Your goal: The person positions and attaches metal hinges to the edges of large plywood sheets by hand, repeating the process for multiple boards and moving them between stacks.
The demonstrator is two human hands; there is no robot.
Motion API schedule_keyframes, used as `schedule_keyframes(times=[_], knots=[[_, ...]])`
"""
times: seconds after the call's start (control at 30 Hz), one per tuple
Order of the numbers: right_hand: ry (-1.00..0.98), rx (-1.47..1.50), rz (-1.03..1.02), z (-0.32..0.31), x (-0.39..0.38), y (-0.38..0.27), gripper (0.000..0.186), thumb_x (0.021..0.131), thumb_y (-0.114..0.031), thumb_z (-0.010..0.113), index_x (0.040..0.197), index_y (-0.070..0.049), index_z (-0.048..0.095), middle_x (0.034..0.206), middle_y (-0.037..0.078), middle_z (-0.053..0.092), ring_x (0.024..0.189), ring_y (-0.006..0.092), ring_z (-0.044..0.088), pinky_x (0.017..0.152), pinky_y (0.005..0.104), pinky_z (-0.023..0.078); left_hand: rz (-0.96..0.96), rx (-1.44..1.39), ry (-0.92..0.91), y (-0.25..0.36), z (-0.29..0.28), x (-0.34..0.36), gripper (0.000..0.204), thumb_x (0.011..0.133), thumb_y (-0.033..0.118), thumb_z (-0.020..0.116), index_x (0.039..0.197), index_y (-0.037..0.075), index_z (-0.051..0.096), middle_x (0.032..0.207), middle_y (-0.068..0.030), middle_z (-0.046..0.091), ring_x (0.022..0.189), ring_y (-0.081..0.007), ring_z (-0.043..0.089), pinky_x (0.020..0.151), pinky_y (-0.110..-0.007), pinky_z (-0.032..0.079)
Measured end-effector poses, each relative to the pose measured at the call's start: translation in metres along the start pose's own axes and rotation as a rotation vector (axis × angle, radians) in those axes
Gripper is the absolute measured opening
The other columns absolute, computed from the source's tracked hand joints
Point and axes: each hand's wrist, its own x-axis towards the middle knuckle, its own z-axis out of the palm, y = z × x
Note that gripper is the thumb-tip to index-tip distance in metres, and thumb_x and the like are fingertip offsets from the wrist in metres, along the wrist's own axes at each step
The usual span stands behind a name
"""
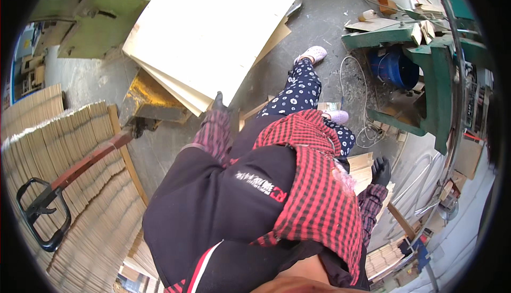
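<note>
The white rectangular board (210,34) lay ahead of the nearer, dark-gloved left hand (220,103), long axis running away, fingers at its corner (gripping or not, I couldn't tell), while the dark-gloved right hand (381,172) hung part-spread, seemingly empty.

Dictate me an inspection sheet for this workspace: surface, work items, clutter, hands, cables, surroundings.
Surface: grey floor, speckled with small debris.
Work items: stack of large sheets, top one white, edges not aligned; worn yellow metal part below its near-left side.
Clutter: orange block and loose wood scraps at upper right; blue bucket by the green machine frame.
Hands: both dark-gloved; left hand at the stack's near edge, right hand beside pale boards; grip unclear on both.
Cables: thin pale cable looping over the floor.
Surroundings: tall board stacks at left, behind a red bar with a black loop handle.
</note>
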Motion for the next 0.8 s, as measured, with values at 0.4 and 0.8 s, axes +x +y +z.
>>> schedule_keyframes(times=[0.4,0.8], knots=[[-1.049,0.055,0.042,0.338,-0.072,-0.115,0.047,0.095,-0.037,0.041,0.129,-0.005,0.039,0.118,0.016,0.055,0.103,0.0242,0.059,0.083,0.0377,0.050,1.465,1.155,-0.551,0.099,0.029,-0.262,0.040,0.087,0.029,0.051,0.108,-0.004,0.048,0.082,-0.0107,0.055,0.062,-0.0149,0.051,0.054,-0.030,0.043],[-1.151,0.434,0.423,0.384,-0.048,-0.046,0.039,0.088,-0.027,0.055,0.118,-0.002,0.054,0.096,0.013,0.064,0.078,0.0217,0.062,0.073,0.0343,0.051,1.120,1.079,-0.660,0.115,-0.004,-0.385,0.032,0.082,0.016,0.064,0.104,-0.005,0.057,0.089,-0.0179,0.063,0.078,-0.0255,0.063,0.070,-0.035,0.050]])
